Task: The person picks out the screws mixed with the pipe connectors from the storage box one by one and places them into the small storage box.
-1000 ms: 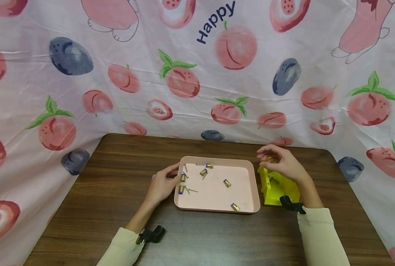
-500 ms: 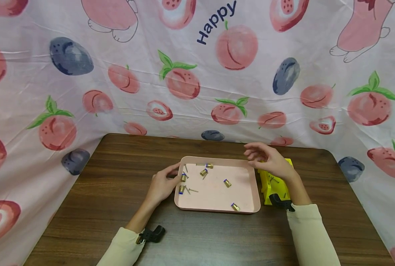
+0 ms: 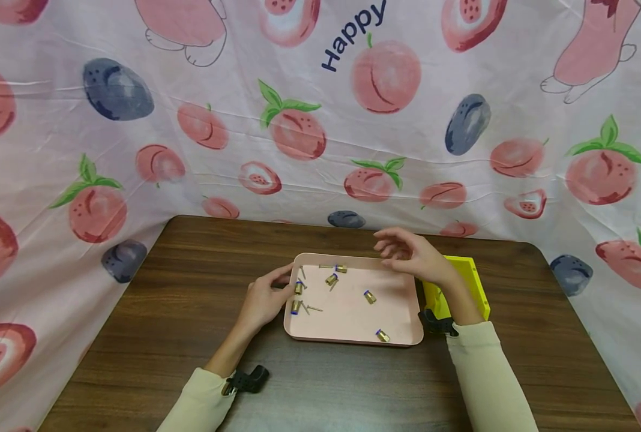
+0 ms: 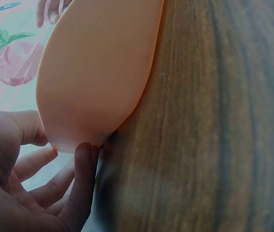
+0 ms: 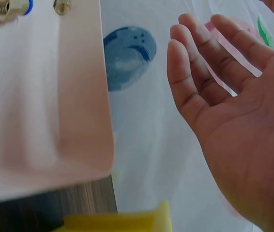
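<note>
A shallow pink tray point(image 3: 347, 327) lies on the wooden table, holding several brass fittings with blue collars, one of them a fitting point(image 3: 370, 297) near the middle, and several screws, such as the screw point(image 3: 314, 308) at the left. My left hand point(image 3: 265, 303) grips the tray's left end, thumb at the rim and fingertips against the outer wall in the left wrist view. Over the tray's back right corner hovers my right hand point(image 3: 415, 258), nothing in it, its fingers loosely bent and apart in the right wrist view.
Right of the tray stands a yellow bin point(image 3: 470, 282), partly hidden by my right forearm. A printed fruit cloth point(image 3: 299, 198) hangs behind the table point(image 3: 191, 270) and along both sides. Black wrist cameras sit on both wrists.
My right hand has moved left from above the yellow bin to over the tray's back right corner, uncovering part of the bin. The left hand and the tray's contents stay put.
</note>
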Available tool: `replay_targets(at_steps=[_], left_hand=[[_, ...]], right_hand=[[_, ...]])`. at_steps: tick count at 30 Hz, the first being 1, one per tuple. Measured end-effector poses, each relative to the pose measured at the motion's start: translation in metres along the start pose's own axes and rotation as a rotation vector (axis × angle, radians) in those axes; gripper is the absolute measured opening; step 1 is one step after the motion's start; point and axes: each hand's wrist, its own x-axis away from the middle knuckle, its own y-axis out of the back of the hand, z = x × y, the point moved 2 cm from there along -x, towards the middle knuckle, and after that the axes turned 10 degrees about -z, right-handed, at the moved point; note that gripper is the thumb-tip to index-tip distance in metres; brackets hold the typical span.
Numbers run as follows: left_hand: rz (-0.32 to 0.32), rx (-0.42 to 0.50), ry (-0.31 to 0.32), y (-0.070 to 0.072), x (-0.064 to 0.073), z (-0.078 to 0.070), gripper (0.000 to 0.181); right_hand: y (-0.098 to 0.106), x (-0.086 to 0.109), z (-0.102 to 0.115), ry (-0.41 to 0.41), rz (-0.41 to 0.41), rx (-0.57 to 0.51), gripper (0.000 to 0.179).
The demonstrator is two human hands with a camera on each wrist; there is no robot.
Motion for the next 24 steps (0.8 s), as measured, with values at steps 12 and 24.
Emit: replay_targets(at_steps=[12, 24], left_hand=[[0.027, 0.024, 0.048, -0.004, -0.004, 0.019, 0.051], [0.02, 0.015, 0.073, -0.002, 0.008, 0.012, 0.05]], right_hand=[[-0.024, -0.015, -0.003, 0.018, 0.069, 0.019, 0.057], [-0.053, -0.017, -0.014, -0.032, 0.176, 0.028, 0.056]])
